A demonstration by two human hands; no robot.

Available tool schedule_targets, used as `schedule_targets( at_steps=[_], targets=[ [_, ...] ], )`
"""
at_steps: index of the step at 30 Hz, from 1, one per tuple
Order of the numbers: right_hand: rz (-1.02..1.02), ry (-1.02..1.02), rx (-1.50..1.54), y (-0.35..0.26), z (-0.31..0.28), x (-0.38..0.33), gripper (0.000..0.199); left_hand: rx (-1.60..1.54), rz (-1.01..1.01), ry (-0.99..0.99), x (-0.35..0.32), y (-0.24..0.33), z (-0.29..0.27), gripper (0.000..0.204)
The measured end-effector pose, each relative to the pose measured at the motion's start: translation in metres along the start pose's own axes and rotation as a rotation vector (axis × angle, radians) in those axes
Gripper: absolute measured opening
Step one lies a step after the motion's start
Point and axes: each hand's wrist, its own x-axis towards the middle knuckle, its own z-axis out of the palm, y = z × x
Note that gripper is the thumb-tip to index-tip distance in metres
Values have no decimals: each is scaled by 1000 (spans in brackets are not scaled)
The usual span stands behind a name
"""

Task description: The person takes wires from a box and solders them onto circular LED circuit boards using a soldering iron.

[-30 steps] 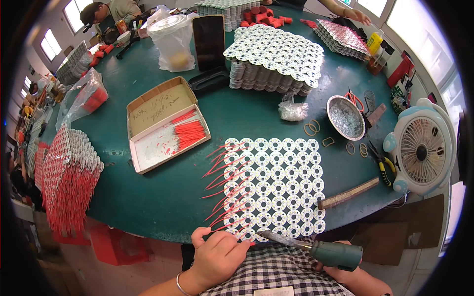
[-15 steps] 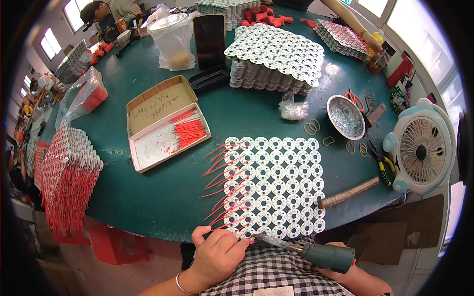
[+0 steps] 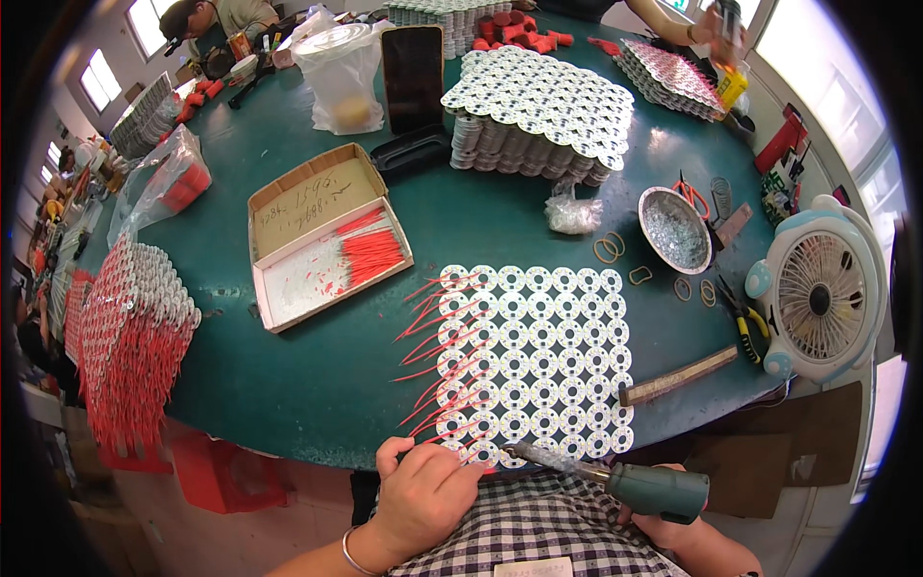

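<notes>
Where the table's left edge curves, a stack of wired panels (image 3: 139, 327) droops red ends over the side. Next comes an open cardboard box (image 3: 332, 310) of loose red wires (image 3: 373, 255), thin and light, likely limp enough to tangle and best lifted singly by an end. The left hand (image 3: 423, 495) rests at the near left corner of the white disc panel (image 3: 536, 356), fingers bunched together; whether they pinch a wire, I cannot tell. Red leads (image 3: 419, 355) fan off the panel's left side. The panel lies flat on the green table, near edge toward the checked apron — probably light and fairly stiff, but apt to flex or snap where the discs join, so hold it by the outer rim, clear of the small components. At its bottom row sits the tip of the soldering iron (image 3: 659, 492), and the right hand (image 3: 663, 531) is wrapped round the thick green handle — the safe place to hold, since the metal shaft may be hot. A wooden strip (image 3: 680, 375) reaches the panel's right edge.
</notes>
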Motion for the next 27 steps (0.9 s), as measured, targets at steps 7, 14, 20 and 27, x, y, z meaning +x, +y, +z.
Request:
schedule_targets(
  at_steps=[7,14,20,27],
  targets=[
    [85,80,149,-10,13,7,21,-169,-92,30,3,-6,-9,21],
    [-120,-13,-205,-15,13,18,16,21,15,-28,5,-9,-6,22],
    [-53,-81,-168,-8,11,20,16,30,23,-59,7,-9,-5,20],
    [-265,-57,-377,-8,8,15,16,38,18,-63,8,-7,-6,19]
  ],
)
